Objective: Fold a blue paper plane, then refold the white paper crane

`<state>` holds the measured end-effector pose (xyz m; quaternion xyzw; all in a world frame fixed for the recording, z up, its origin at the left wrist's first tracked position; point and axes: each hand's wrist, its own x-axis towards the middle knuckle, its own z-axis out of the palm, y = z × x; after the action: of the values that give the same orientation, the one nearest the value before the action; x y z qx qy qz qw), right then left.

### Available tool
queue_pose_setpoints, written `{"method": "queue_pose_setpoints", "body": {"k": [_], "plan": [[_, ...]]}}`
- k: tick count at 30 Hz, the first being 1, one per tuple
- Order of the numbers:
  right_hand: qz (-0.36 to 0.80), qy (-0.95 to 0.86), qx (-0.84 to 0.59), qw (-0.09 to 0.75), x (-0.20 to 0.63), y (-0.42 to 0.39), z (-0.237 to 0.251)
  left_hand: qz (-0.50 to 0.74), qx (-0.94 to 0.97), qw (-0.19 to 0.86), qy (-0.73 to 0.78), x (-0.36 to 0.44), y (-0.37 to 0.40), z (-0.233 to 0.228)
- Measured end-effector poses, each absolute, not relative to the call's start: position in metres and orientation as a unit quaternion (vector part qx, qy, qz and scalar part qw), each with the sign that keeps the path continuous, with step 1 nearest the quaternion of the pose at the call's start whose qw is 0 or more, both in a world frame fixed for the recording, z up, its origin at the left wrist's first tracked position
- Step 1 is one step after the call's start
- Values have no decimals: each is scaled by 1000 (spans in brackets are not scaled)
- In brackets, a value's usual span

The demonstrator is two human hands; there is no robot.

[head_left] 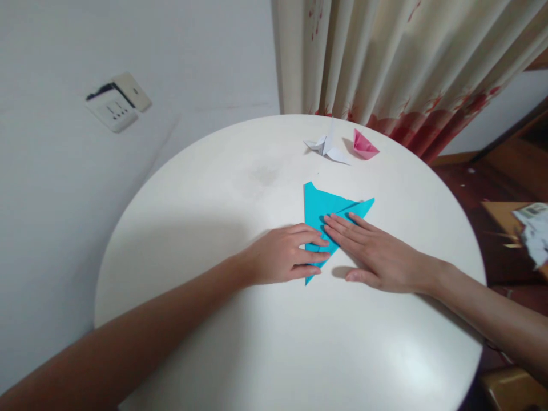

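A blue paper [324, 206], folded into a triangle, lies flat near the middle of the round white table [240, 342]. My left hand [282, 255] rests flat on its lower left part, fingers stretched over the fold. My right hand [374, 252] lies flat beside it, its fingertips pressing on the right edge of the paper. Neither hand grips anything; both press the sheet down against the table.
A white folded paper crane [326, 145] and a pink folded paper boat [363, 145] sit at the far side of the table. A curtain [398, 63] hangs behind. A wall socket [117, 103] is on the left wall. Crumpled paper [533, 231] lies at the right.
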<state>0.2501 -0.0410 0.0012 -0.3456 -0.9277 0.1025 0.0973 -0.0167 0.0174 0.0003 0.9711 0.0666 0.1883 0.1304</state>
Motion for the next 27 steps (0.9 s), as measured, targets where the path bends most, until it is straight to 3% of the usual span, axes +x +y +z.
{"method": "queue_pose_setpoints", "body": {"k": [9,27], "plan": [[7,-894,-434,111,257,-37,-4,194,972,124,52,-18,22,-4],[30,-897,-429,105,254,-40,-3,185,970,140,74,-17,22,-4]]}}
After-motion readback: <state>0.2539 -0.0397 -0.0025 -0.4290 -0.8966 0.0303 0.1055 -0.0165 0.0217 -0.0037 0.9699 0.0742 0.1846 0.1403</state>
